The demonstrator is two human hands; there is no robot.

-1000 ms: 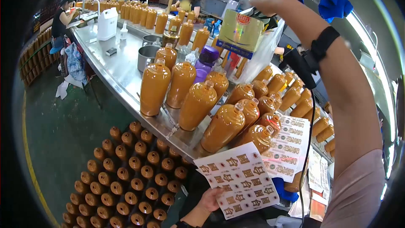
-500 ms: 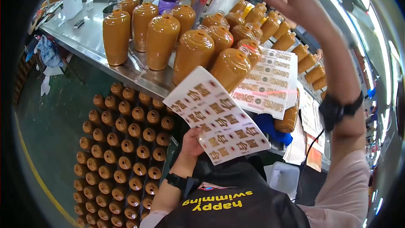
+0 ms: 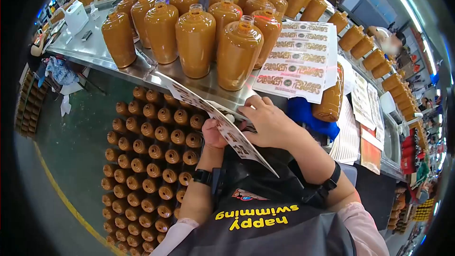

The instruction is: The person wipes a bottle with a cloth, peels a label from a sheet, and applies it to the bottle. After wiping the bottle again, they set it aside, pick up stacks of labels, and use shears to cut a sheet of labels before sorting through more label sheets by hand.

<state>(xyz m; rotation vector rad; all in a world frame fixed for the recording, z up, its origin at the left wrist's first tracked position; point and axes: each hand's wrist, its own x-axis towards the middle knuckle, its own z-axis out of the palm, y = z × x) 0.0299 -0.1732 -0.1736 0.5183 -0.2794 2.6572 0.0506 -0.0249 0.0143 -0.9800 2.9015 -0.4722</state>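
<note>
My left hand (image 3: 214,133) is closed on the near edge of a sheet of stickers (image 3: 237,143) printed with gold characters. The sheet is tilted, so I see it nearly edge-on. My right hand (image 3: 271,122) is at the sheet's far side, fingers bent and closed against it; its fingertips are partly hidden. Just beyond my hands, several glossy brown bottles (image 3: 240,54) stand upright on the metal table (image 3: 156,73). A larger sheet of gold-patterned labels (image 3: 296,61) lies to the right of them.
Rows of brown bottles (image 3: 151,151) stand below the table at left. One bottle (image 3: 330,97) lies on its side near a blue cloth (image 3: 305,116). Stacked papers (image 3: 348,137) are at right. A white jug (image 3: 76,16) stands at far left.
My right hand has come down from high at the upper right to the sticker sheet. The sheet has turned from facing me to nearly edge-on, still in my left hand.
</note>
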